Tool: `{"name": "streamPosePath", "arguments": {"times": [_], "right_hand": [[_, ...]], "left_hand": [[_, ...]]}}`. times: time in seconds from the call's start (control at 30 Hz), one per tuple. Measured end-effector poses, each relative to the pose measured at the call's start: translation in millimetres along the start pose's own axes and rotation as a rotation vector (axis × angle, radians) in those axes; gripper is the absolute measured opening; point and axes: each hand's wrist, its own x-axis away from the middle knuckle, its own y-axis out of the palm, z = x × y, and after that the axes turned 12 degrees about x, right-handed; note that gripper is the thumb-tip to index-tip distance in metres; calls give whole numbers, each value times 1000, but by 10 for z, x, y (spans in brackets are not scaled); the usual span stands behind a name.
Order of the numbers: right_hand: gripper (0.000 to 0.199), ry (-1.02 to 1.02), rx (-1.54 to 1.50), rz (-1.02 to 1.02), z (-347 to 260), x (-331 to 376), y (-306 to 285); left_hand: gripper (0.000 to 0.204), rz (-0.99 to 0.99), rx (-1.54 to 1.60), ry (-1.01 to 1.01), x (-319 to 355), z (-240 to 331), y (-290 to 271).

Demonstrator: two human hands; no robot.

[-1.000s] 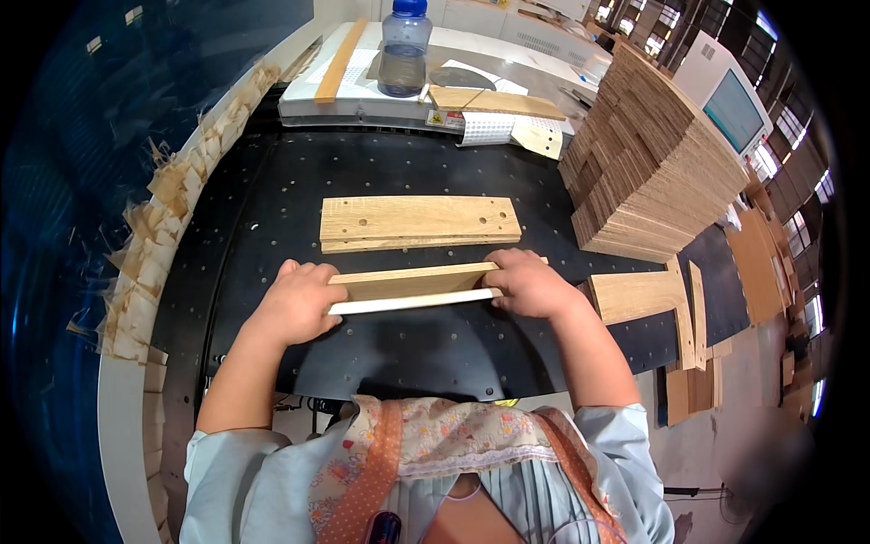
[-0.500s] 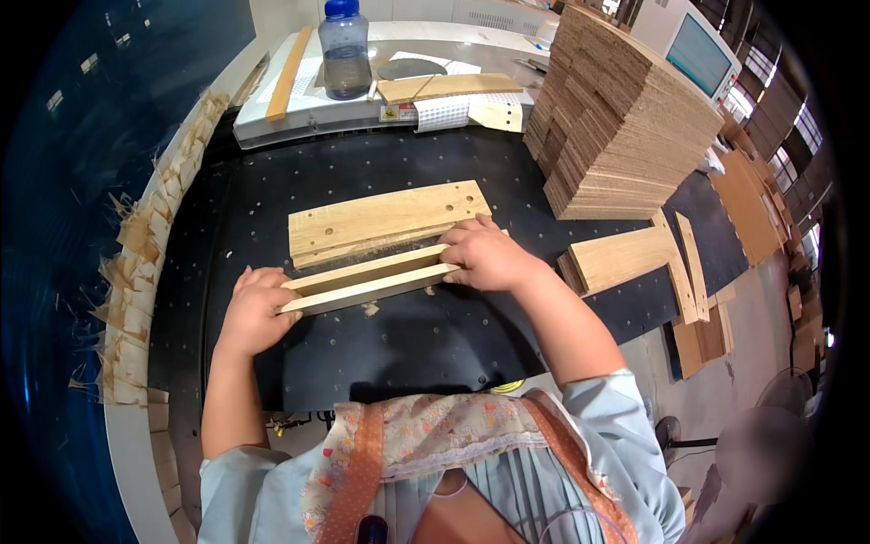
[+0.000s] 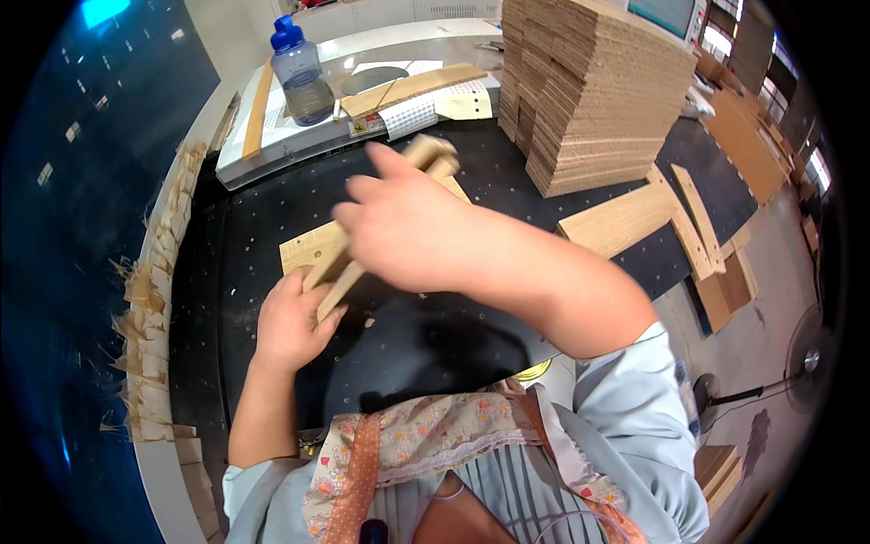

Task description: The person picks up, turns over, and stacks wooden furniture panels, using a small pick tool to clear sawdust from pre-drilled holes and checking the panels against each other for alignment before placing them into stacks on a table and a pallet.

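- Head view: both my hands are on a pair of thin wooden strips [image 3: 376, 238], lifted at a slant above the black worktable [image 3: 435, 335].
- My left hand [image 3: 292, 324] grips the low ends, fingers curled shut around them.
- My right hand [image 3: 412, 231] sits over the upper part of the strips. Index finger is stretched out toward the far ends; the other fingers look wrapped around the wood, but the back of the hand hides the grip, so I can't tell how tight.
- Far ends of the strips poke out past my right hand, near the white machine [image 3: 299, 136].
- Flat wooden board [image 3: 308, 247] lies on the table just under the strips, mostly covered by my hands.
- Progress, my read: strips are picked up and in hand, not placed anywhere yet. Board is untouched.
- Tall stack of cut boards [image 3: 589, 91] stands to the right.
- Loose wood pieces [image 3: 671, 218] lie beside that stack.
- Offcut slivers [image 3: 149, 335] line the left table edge.
- Blue-capped water bottle [image 3: 299, 77] stands on the machine.
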Motion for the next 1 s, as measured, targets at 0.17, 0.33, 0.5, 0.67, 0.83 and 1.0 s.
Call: {"name": "streamPosePath", "arguments": {"times": [0.17, 0.33, 0.5, 0.67, 0.83, 1.0], "right_hand": [[20, 11, 60, 684, 56, -226, -506], [37, 359, -456, 949, 22, 42, -179], [73, 624, -1577, 447, -491, 218, 839], [75, 663, -1648, 429, -622, 430, 698], [76, 716, -1658, 364, -586, 560, 745], [72, 738, -1585, 393, -587, 626, 709]], "left_hand": [[17, 545, 757, -40, 114, -99, 49], [30, 703, 905, 143, 94, -353, 351], [30, 703, 1103, 41, -110, -78, 778], [32, 621, 1227, 38, -154, 268, 818], [33, 458, 1227, -104, -164, 243, 862], [30, 451, 966, 75, -177, 67, 736]]}}
